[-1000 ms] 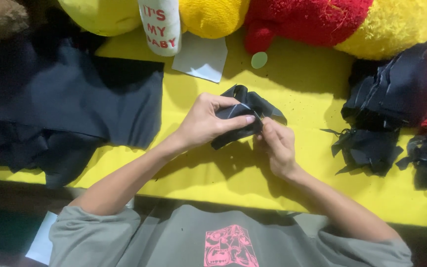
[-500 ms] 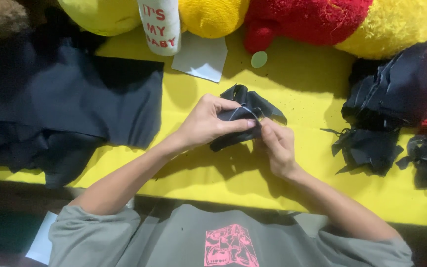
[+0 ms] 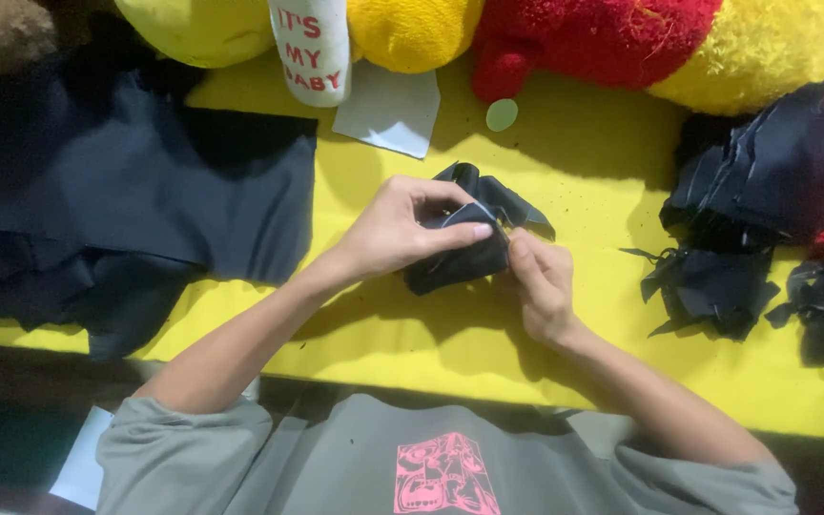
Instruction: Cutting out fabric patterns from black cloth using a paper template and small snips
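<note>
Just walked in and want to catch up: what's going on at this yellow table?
A person in a grey shirt holds a small dark fabric piece above the yellow table. The left hand grips it, while the right hand pinches its edge. A large dark cloth lies on the left, dark scraps on the right, plush toys along the far edge.

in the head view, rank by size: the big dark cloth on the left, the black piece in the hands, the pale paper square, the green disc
1. dark cloth
2. black piece, partly covered by both hands
3. paper square, partly hidden, so close to the black piece
4. green disc
</note>
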